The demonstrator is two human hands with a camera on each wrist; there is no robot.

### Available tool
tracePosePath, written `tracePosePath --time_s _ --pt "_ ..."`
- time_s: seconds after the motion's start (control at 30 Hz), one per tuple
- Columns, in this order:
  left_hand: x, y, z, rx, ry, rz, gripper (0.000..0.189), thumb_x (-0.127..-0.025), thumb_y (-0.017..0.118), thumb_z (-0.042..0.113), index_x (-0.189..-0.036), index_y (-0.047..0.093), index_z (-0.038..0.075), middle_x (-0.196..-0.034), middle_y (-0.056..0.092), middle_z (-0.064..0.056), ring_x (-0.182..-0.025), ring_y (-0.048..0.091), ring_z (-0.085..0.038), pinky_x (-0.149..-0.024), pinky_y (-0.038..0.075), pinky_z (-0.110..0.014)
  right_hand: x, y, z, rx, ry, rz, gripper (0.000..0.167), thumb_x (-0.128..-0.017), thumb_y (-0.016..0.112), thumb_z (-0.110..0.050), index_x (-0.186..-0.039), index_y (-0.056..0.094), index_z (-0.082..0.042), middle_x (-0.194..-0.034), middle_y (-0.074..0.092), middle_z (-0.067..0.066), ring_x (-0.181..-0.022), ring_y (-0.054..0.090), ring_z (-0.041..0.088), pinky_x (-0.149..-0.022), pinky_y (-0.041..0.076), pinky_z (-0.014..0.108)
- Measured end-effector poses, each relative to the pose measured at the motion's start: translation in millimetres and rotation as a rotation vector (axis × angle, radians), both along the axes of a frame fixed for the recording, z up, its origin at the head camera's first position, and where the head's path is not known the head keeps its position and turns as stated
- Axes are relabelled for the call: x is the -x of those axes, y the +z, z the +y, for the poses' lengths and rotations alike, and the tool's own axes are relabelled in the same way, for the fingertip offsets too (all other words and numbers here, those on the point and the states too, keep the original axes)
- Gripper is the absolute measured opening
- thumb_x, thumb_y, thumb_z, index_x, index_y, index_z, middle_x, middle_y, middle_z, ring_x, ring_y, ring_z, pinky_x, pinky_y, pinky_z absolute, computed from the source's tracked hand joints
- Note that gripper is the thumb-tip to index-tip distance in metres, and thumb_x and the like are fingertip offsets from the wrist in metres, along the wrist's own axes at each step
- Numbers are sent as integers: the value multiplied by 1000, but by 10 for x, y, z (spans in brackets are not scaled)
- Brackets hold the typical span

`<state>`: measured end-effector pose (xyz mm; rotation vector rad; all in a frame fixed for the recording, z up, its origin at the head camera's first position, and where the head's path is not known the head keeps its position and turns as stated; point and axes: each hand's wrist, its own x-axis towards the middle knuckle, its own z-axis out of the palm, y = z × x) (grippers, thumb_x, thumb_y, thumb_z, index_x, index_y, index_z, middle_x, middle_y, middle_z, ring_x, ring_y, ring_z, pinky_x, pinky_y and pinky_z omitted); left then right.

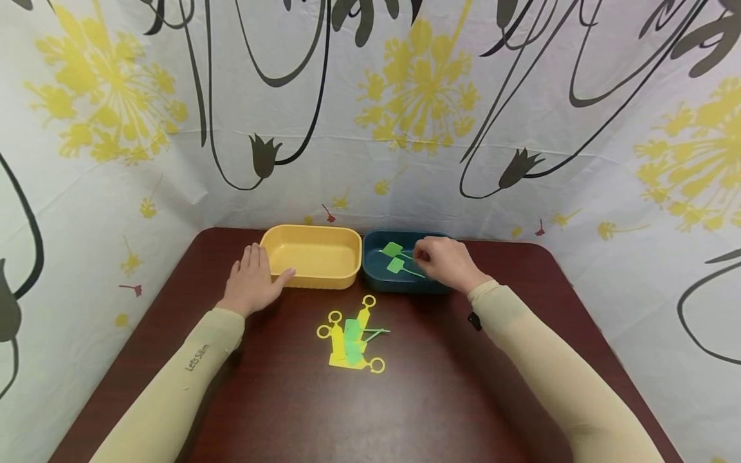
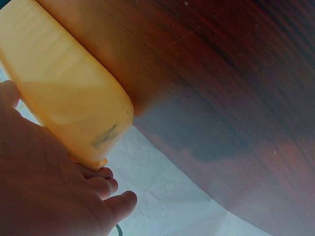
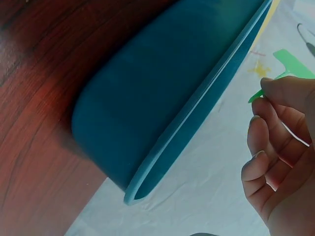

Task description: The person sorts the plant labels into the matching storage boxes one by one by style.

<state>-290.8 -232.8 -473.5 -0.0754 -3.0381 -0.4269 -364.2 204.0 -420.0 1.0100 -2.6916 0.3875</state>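
Table (image 1: 278, 411), dark red-brown with wood-grain streaks and rounded far corners, stands before a white cloth (image 1: 370, 183) (creased in places) printed with yellow blooms (image 1: 427, 90), dark grey tulips (image 1: 264, 156) and, lower down, small red sprigs (image 1: 330, 217).

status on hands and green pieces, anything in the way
Right hand pinches green piece over blue bin; left hand rests against yellow bin; another green piece inside blue bin; no obstruction visible.

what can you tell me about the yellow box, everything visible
The yellow box is an open-topped rectangle with rounded corners, seemingly plastic. It sits upright near the far edge of the dark table, close beside the blue box. Its outer wall looks faintly ribbed and carries a dark smudge. The left hand touches its left end, thumb at the front rim.
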Motion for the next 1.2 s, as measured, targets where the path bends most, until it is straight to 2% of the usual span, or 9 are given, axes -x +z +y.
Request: tracePosePath --time_s 0.57,0.9,1.2 --pt "5 -15 -12 7 -7 1 114 -93 28 79 -154 9 -15 -161 6 -35 -149 7 -50 -116 15 -65 225 -29 36 -36 -91 -209 6 -93 72 -20 -98 76 -18 -86 67 -6 -74 61 12 -69 53 39" --pt "5 -9 -8 4 -1 1 113 -93 29 79 -154 8 -14 -161 7 -34 -149 7 -49 -116 14 -64 362 -98 24 -97 -128 -288 10 -94 70 -18 -100 77 -15 -88 68 -4 -77 62 15 -74 53 41" --pt "14 -23 -30 0 4 1 112 -94 30 78 -155 8 -14 -162 6 -34 -149 5 -48 -116 13 -64 446 -169 -3 -152 -148 -366 9 -94 71 -18 -98 77 -13 -90 67 -2 -75 60 17 -71 52 41"
